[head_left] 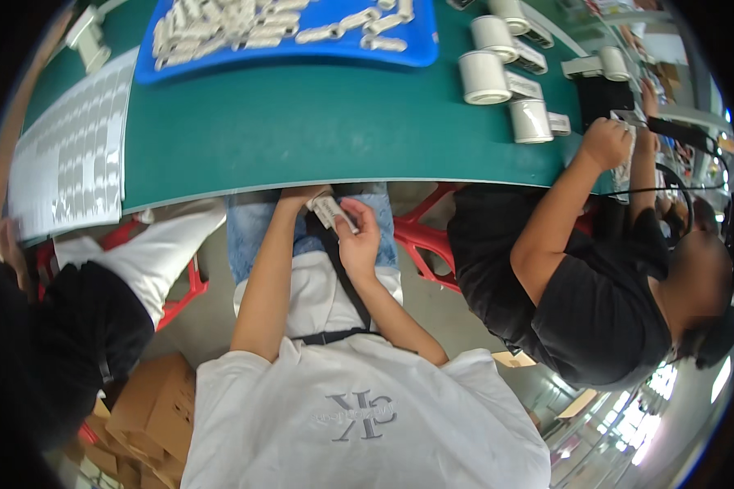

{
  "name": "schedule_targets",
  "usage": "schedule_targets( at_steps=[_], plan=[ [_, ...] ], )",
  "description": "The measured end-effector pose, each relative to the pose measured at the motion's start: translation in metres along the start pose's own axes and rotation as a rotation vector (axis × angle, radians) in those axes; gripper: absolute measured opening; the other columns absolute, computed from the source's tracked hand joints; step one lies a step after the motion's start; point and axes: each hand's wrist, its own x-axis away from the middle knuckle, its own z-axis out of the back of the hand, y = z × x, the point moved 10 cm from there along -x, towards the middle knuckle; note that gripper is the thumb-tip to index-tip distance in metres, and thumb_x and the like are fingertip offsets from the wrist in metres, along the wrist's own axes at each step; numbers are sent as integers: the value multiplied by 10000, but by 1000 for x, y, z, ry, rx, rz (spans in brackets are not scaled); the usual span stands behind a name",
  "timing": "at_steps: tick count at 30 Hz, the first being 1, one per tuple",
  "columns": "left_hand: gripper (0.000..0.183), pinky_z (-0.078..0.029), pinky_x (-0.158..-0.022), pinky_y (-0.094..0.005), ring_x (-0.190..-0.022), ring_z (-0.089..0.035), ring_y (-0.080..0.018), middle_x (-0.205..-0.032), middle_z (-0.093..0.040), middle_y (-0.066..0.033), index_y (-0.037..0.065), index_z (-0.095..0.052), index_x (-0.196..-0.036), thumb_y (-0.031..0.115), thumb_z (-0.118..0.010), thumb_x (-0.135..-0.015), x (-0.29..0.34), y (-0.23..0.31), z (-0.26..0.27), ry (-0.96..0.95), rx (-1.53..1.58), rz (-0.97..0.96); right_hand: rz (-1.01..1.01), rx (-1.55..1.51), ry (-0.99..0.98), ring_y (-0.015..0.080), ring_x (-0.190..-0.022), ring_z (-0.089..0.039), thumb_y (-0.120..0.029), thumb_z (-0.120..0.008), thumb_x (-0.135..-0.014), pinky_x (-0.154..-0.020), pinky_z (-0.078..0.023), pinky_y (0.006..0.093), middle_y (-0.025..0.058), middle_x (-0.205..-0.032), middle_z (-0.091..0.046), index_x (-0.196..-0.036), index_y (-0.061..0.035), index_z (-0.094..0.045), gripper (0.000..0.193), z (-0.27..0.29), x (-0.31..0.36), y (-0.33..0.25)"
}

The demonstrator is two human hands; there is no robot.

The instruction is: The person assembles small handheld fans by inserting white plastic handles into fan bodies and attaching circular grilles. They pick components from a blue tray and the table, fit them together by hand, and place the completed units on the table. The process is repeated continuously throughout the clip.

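Small white oblong piece [329, 213], dark marking on face, just off near edge of green table [302, 126]. Right hand [361, 238]: fingers clamped on piece. Left hand [302, 196]: fingers mostly hidden, cannot tell.

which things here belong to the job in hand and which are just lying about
Likely part of the job:
small white piece, held by the left hand and right hand
similar white pieces in the blue tray
possibly the patterned sheet and white cylinders

Probably just lying about:
cardboard boxes on the floor
red stool under the table edge
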Motion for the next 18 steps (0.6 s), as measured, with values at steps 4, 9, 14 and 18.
schedule_targets(
  at_steps=[4, 9, 14, 18],
  plan=[
    [330, -503, -724, -361, -791, -642, -194, -885, -699, -90, 8, -676, -1030, 301, -678, -880, -7, 0, -4, 62, -100, 34, -431, -432, 189, 129, -886, -616, -58, -596, -910, -764, -492, 269, 43, -949, -647, -980, -56, -633, 79, -9, -5, 52],
    [324, -503, -729, -365, -794, -644, -201, -886, -699, -95, 7, -675, -1027, 295, -677, -880, -8, -15, 3, 138, -119, 88, -640, -223, 13, 118, -818, -660, -141, -634, -907, -709, -544, 291, 35, -886, -694, -962, -39, -674, 123, -40, -17, 75],
    [318, -504, -734, -368, -797, -646, -207, -886, -699, -100, 6, -675, -1023, 290, -675, -879, -11, -12, 8, 163, -139, 86, -464, 71, 6, 88, -753, -585, -109, -654, -831, -666, -464, 253, 34, -830, -683, -955, 50, -719, 211, -35, -21, 74],
    [313, -504, -737, -371, -799, -648, -213, -887, -699, -103, 6, -674, -1021, 285, -673, -879, -16, -14, 8, 183, -149, 95, -517, -20, 115, 110, -683, -572, -111, -620, -804, -613, -451, 288, 35, -769, -680, -915, 40, -724, 214, -41, -23, 90]
  ],
)
